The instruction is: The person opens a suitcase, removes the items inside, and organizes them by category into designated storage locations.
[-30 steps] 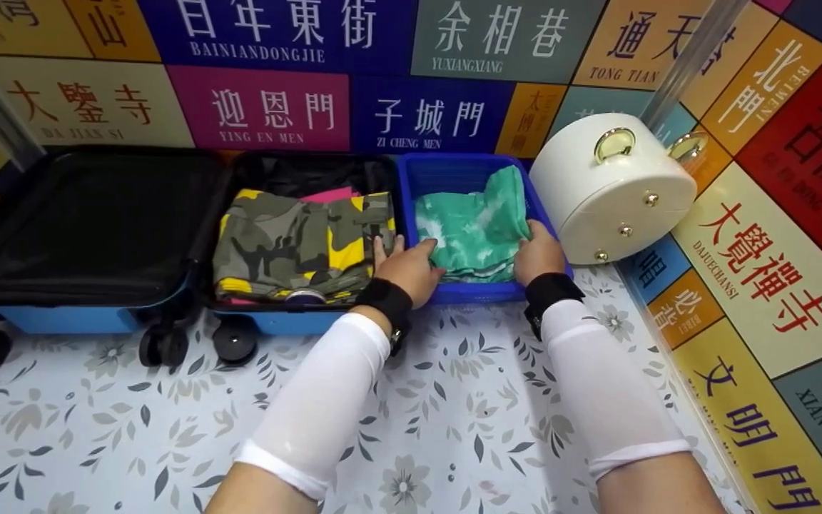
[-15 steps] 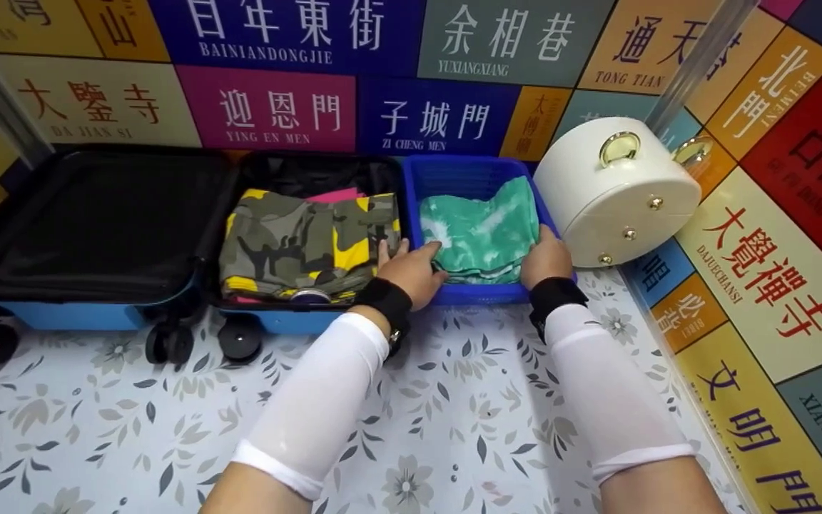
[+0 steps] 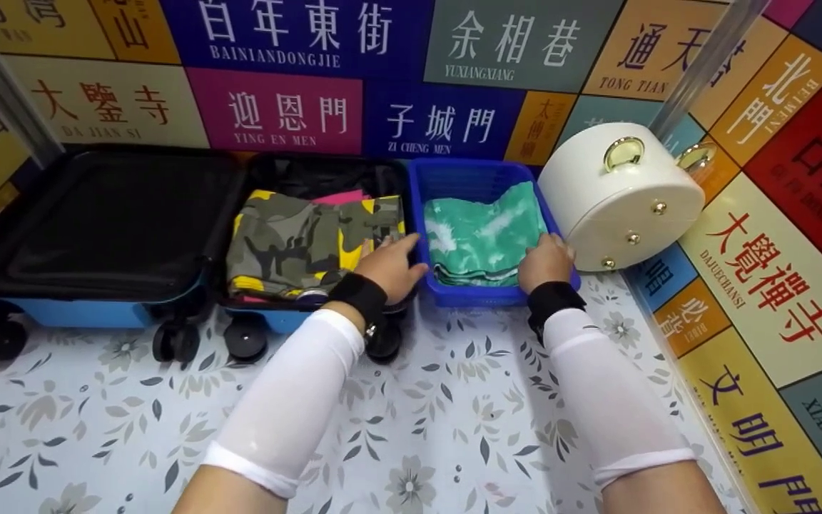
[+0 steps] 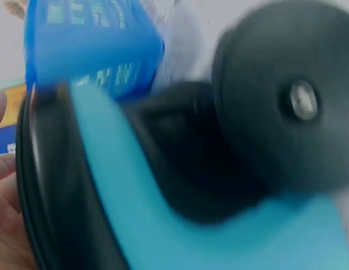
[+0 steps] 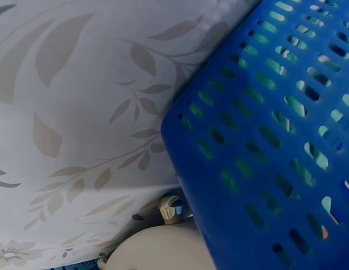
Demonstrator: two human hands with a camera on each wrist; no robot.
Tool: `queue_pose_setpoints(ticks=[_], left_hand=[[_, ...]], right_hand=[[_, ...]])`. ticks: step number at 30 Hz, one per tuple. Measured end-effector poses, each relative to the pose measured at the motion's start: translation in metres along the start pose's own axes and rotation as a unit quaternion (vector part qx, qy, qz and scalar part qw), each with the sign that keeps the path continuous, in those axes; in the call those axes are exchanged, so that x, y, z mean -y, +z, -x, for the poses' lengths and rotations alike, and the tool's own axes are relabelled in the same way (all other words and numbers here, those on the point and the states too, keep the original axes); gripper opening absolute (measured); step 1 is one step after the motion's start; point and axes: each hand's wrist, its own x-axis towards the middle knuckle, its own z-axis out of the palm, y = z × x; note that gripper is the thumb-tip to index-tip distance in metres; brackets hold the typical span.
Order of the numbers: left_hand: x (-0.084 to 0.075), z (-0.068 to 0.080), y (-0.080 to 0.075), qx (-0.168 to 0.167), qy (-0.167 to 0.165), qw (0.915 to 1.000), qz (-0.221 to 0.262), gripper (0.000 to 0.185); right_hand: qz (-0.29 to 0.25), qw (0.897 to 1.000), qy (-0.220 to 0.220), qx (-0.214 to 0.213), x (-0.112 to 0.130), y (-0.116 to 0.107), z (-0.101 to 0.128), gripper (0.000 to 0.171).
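A folded green-and-white tie-dye cloth (image 3: 482,232) lies in a blue plastic basket (image 3: 482,294). My right hand (image 3: 548,263) is at the basket's front right, its fingers over the cloth's right edge; the back of the hand hides whether they grip it. My left hand (image 3: 391,268) is over the right rim of the open suitcase (image 3: 290,320), fingers spread and holding nothing. Beside it lies folded camouflage clothing (image 3: 286,243) in grey and yellow. In the left wrist view, part of the left hand (image 4: 8,219) shows behind the suitcase rim.
The suitcase's other half (image 3: 111,221), with a black cover, lies to the left. A round white case (image 3: 621,200) with gold handles stands right of the basket. Black wheels (image 3: 245,339) stick out at the suitcase's front. A lettered wall rises behind.
My left hand has moved left, off the green cloth to the suitcase rim. The green cloth's raised right corner has come down, and my right hand has lowered slightly with it.
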Motion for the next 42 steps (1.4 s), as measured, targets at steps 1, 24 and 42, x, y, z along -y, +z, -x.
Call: queue_pose_setpoints(ticks=[1, 24, 42], left_hand=[[0.004, 0.001, -0.004, -0.004, -0.005, 1.0, 0.001, 0.067], [0.094, 0.037, -0.073, -0.122, -0.172, 0.9776, 0.002, 0.07], [0.133, 0.063, -0.101, -0.13, -0.241, 0.9616, 0.013, 0.074]], right_hand=[[0.005, 1.0, 0.0, 0.001, 0.001, 0.0, 0.0, 0.049], [-0.046, 0.996, -0.073, -0.001, 0.05, 0.008, 0.014, 0.047], [-0.125, 0.985, -0.107, 0.055, 0.103, 0.023, 0.033, 0.054]])
